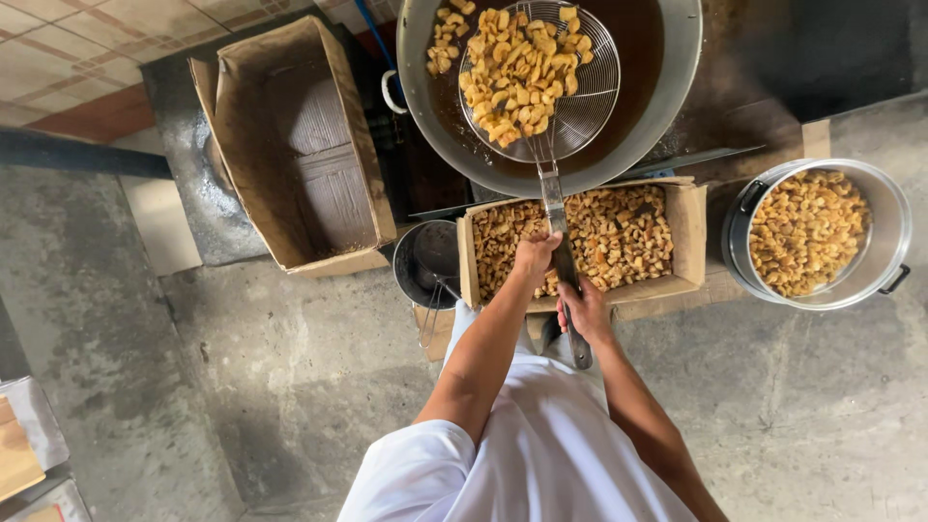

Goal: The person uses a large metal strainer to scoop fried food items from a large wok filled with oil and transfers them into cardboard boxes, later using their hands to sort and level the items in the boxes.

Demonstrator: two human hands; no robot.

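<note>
A round wire skimmer (570,106) heaped with golden fried pieces (517,72) hangs above a big metal wok (677,58) of dark oil. Both hands grip its long metal handle (554,198). My left hand (534,257) holds higher up the handle. Lower down, near the handle's end, my right hand (583,307) is closed around it. More fried pieces float in the oil at the wok's top left. Directly under the handle sits a cardboard box (688,232) filled with fried pieces.
A metal pot (884,242) of fried pieces stands at the right. An empty tilted cardboard box (290,145) sits at the left, with a small dark pot (425,261) beside the filled box. The floor is grey concrete (242,387). I wear white clothing.
</note>
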